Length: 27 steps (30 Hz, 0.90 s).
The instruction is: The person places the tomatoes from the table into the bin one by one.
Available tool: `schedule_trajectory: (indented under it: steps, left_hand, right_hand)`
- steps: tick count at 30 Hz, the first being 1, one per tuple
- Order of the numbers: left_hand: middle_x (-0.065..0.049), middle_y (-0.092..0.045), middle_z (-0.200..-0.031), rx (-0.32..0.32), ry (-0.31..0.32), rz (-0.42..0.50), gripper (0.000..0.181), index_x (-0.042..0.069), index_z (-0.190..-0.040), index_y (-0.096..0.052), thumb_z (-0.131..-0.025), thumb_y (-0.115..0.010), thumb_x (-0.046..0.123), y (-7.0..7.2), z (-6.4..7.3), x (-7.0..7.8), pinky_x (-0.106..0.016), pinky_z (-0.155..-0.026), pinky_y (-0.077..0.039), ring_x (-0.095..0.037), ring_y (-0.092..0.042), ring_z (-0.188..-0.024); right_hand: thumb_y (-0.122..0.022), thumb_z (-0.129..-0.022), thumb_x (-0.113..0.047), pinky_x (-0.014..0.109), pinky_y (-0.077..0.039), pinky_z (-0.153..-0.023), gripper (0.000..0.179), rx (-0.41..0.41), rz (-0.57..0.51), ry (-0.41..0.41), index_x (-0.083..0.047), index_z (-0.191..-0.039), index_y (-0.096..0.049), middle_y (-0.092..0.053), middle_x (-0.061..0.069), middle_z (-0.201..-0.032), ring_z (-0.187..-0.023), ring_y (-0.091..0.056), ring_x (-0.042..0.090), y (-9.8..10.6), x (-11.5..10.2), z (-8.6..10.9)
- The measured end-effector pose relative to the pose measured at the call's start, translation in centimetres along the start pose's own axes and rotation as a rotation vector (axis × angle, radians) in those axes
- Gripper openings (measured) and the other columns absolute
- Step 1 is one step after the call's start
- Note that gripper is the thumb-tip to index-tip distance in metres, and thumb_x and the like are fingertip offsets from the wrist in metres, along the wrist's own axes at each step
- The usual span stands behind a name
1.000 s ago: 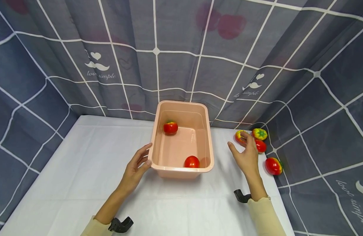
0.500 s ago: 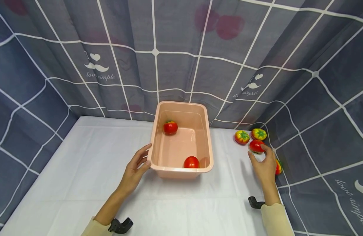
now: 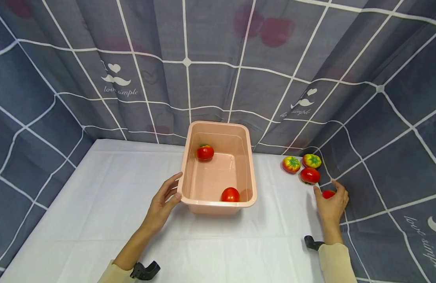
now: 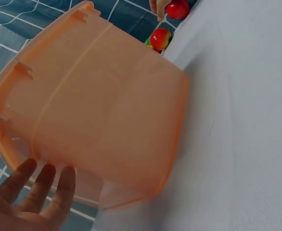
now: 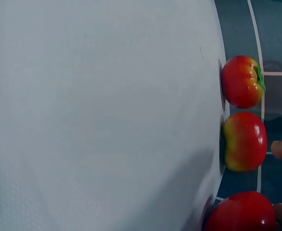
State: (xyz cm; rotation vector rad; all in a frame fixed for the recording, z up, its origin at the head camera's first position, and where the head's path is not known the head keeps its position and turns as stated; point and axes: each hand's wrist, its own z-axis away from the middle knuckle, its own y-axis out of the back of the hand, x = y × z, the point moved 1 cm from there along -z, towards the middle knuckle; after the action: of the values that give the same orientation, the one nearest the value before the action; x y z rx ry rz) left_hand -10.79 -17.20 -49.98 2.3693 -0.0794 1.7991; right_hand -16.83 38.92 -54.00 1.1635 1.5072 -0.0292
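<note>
A peach-coloured plastic bin (image 3: 218, 208) stands mid-table with two red tomatoes inside, one tomato (image 3: 205, 152) towards the back left and another tomato (image 3: 230, 194) at the front. My left hand (image 3: 163, 204) rests at the bin's left side, its fairly straight fingers (image 4: 64, 192) touching near the rim. At the table's right edge, my right hand (image 3: 331, 204) reaches over a red tomato (image 3: 327, 194), thumb and fingers spread around it and the hand partly covering it. Just beyond are a red tomato (image 3: 309, 175) and two yellow-green-topped tomatoes, the left one (image 3: 291, 164) and right one (image 3: 311, 160).
A white cloth covers the table (image 3: 97, 196). Grey-blue checked curtains (image 3: 218, 78) hang behind it and along both sides, close to the tomatoes at the right edge.
My right hand has moved right and towards the front, from the yellow-green-topped tomatoes past the red one to the frontmost tomato. My left hand and the bin have stayed put.
</note>
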Motion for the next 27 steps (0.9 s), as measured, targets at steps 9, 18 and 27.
schedule_trajectory:
  steps: [9, 18, 27]
  left_hand:
    - [-0.001, -0.056, -0.149, 0.005, 0.000, -0.014, 0.062, 0.022, -0.167, -0.040, -0.109, -0.056, 0.004, 0.1, 0.0, 0.0, -0.021, -0.102, -0.059, -0.007, -0.062, -0.133]
    - [-0.003, -0.055, -0.149, 0.002, 0.003, -0.015, 0.062, 0.023, -0.167, -0.040, -0.110, -0.056, 0.005, 0.0, 0.0, 0.1, -0.021, -0.102, -0.060, -0.006, -0.061, -0.134]
    - [-0.007, -0.054, -0.150, 0.002, 0.002, -0.015, 0.062, 0.022, -0.167, -0.040, -0.110, -0.056, 0.005, 0.0, 0.0, 0.2, -0.022, -0.101, -0.060, -0.009, -0.062, -0.133]
  right_hand:
    - [-0.072, -0.095, -0.014, 0.071, -0.033, -0.124, 0.067, -0.120, 0.078, -0.134, 0.004, -0.154, -0.044, -0.043, 0.038, -0.151, -0.143, -0.040, 0.056, 0.8, 1.2, 0.6]
    - [-0.068, -0.097, -0.017, 0.075, -0.033, -0.123, 0.070, -0.163, 0.113, -0.212, 0.000, -0.158, -0.040, -0.040, 0.038, -0.156, -0.144, -0.040, 0.061, 0.7, 1.6, 1.1]
    - [-0.075, -0.094, -0.018, 0.077, -0.034, -0.122, 0.082, -0.185, 0.145, -0.207, 0.000, -0.163, -0.034, -0.041, 0.038, -0.156, -0.144, -0.040, 0.060, 1.2, 1.5, 1.8]
